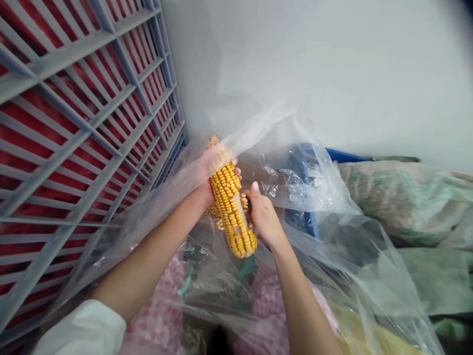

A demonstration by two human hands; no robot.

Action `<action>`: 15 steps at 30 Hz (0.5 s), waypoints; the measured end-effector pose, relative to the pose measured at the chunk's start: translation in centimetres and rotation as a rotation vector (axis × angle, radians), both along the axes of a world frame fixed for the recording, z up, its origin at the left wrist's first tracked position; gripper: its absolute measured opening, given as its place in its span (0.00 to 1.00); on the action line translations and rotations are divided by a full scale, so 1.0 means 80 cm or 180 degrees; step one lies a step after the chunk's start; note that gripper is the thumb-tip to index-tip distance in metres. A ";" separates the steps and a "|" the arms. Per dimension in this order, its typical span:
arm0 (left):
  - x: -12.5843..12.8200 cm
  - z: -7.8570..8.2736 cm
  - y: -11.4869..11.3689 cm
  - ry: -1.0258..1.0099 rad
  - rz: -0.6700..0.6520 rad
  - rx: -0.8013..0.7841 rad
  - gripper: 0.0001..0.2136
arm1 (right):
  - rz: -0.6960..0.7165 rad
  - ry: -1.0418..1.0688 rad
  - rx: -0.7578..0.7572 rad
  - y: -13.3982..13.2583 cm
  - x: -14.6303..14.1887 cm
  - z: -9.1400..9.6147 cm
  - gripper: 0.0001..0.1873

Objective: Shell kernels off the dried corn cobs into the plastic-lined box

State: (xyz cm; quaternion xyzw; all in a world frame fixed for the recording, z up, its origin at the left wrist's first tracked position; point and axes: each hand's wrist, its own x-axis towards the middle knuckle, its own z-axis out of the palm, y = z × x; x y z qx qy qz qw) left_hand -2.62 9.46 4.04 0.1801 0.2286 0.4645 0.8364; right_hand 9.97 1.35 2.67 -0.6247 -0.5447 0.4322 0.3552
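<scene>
A yellow corn cob with dry kernels and a few bare strips slants down in front of me. My left hand, partly behind the clear plastic, wraps round its upper part, with fingertips showing on the far side. More kernels show behind the cob at both sides; whether they belong to another cob I cannot tell. My right hand is closed, thumb up, close against the cob's right side. Its fingers are mostly hidden, and what they hold does not show. A large clear plastic bag spreads around both hands and forearms.
A grey slatted plastic crate with red contents rises at my left. Behind the bag stands a blue crate. Stuffed woven sacks lie at the right, and a white wall closes the back. Pink checked cloth lies below my arms.
</scene>
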 end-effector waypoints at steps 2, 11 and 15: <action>-0.001 0.001 0.003 0.0110 -0.0007 -0.0058 0.15 | -0.0238 -0.0080 -0.0116 0.004 0.013 0.003 0.36; -0.002 0.005 0.010 0.0124 0.0421 0.0287 0.08 | -0.0327 -0.0456 0.0259 -0.005 0.011 0.010 0.34; 0.000 0.007 0.011 0.0388 0.0692 0.0210 0.07 | 0.0067 -0.1183 0.0198 -0.010 -0.008 0.012 0.34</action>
